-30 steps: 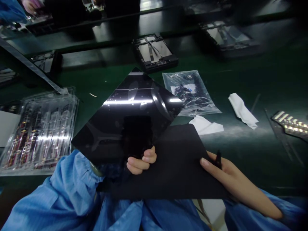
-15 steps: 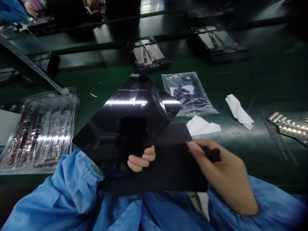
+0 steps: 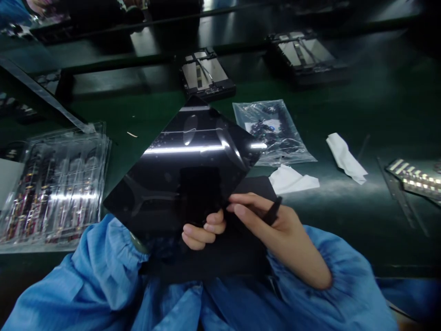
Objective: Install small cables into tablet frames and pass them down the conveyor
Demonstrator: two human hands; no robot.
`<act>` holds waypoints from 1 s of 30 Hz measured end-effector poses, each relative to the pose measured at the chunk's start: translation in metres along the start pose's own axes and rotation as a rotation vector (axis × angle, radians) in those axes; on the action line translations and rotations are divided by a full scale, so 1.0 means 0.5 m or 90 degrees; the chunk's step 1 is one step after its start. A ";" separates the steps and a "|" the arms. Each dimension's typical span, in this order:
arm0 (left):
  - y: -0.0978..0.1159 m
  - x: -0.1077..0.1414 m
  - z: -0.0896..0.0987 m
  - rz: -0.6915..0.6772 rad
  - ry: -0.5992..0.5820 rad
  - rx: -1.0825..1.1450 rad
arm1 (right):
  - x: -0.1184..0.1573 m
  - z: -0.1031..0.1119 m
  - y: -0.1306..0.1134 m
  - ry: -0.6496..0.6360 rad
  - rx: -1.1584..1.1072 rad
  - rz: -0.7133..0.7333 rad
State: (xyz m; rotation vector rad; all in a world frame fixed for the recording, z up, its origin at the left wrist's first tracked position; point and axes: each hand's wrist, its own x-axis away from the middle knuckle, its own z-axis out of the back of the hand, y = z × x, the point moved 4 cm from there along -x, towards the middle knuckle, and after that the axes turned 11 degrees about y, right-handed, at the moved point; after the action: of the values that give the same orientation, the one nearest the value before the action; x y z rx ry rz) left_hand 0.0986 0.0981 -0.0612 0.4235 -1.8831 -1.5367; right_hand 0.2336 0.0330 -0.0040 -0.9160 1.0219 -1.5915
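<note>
A glossy black panel (image 3: 165, 174) is held tilted, one corner pointing away, with light streaks and film-like marks on its face. My left hand (image 3: 204, 230) grips it from beneath, fingertips curled over its near edge. My right hand (image 3: 268, 225) is pinched at the panel's right edge, close to the left fingertips, with a dark pen-like tool (image 3: 273, 211) held between its fingers. Whether the pinch also takes in the panel's edge is too small to tell. Under both hands lies a matte black sheet (image 3: 251, 253).
Stacked clear trays (image 3: 62, 193) of small parts lie at left. Beyond the panel are a plastic bag (image 3: 275, 131), white wipes (image 3: 292, 179), (image 3: 346, 158) and open device housings (image 3: 205, 73), (image 3: 303, 53). Metallic strips (image 3: 416, 179) lie at right.
My right hand has moved left from over the matte sheet to the panel's edge, and its dark tool has turned more upright. My left hand keeps its grip on the panel.
</note>
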 end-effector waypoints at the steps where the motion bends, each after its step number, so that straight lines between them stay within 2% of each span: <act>1: 0.004 0.007 -0.007 0.022 -0.074 0.014 | 0.001 0.016 0.003 0.025 0.037 0.005; 3: 0.009 0.022 -0.020 0.065 -0.205 0.044 | 0.006 0.056 0.012 0.107 0.152 0.033; 4: 0.010 0.027 -0.026 0.083 -0.243 0.060 | 0.009 0.076 0.018 0.144 0.218 0.047; 6: 0.009 0.034 -0.034 0.113 -0.283 0.088 | 0.018 0.111 0.039 0.170 0.343 0.042; 9: 0.004 0.034 -0.044 0.151 -0.292 0.120 | 0.032 0.143 0.081 0.128 0.461 -0.028; 11: 0.003 0.032 -0.046 0.171 -0.283 0.134 | 0.038 0.151 0.105 0.095 0.447 -0.064; 14: 0.008 0.031 -0.044 0.190 -0.269 0.143 | 0.036 0.149 0.128 0.051 0.348 -0.103; 18: 0.023 0.032 -0.044 0.197 -0.276 0.134 | 0.027 0.147 0.131 0.025 0.243 -0.136; 26: 0.042 0.032 -0.048 0.201 -0.285 0.114 | 0.028 0.151 0.121 0.045 0.206 -0.133; 30: 0.040 0.033 -0.044 0.180 -0.237 0.087 | 0.027 0.150 0.125 0.047 0.212 -0.121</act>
State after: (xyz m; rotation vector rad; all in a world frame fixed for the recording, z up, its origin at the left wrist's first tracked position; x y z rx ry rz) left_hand 0.1045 0.0767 -0.0355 -0.0809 -2.2279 -1.3687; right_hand 0.3203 -0.0031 -0.0342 -0.7451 0.7053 -1.8976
